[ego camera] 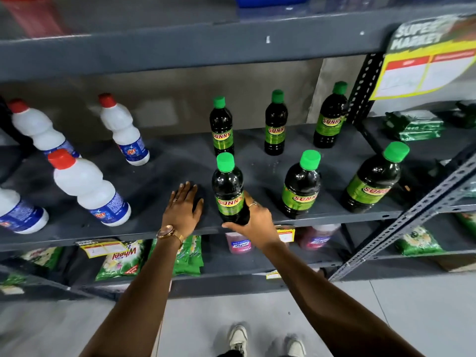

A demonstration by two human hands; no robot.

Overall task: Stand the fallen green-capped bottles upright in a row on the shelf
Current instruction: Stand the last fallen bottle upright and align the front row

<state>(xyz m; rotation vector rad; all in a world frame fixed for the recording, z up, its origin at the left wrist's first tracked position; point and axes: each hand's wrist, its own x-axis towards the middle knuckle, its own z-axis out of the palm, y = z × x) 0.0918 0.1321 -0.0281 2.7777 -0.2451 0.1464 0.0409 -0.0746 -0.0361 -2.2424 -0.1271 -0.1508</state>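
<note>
Several dark green-capped bottles with green labels stand upright on the grey shelf (167, 173) in two rows. The back row holds three: left (221, 126), middle (276, 122) and right (329, 115). In the front row my right hand (255, 222) grips the base of the leftmost bottle (228, 189), which stands upright at the shelf's front edge. Two more front bottles stand to its right, one (301, 184) in the middle and one (373, 179) further right. My left hand (184, 206) lies flat and empty on the shelf just left of the held bottle.
White red-capped bottles (87, 186) stand on the left part of the shelf. Green packets (414, 124) lie on the neighbouring shelf at right. A lower shelf holds detergent bags (121, 261) and pink tubs (238, 243). A price sign (425, 63) hangs at the upper right.
</note>
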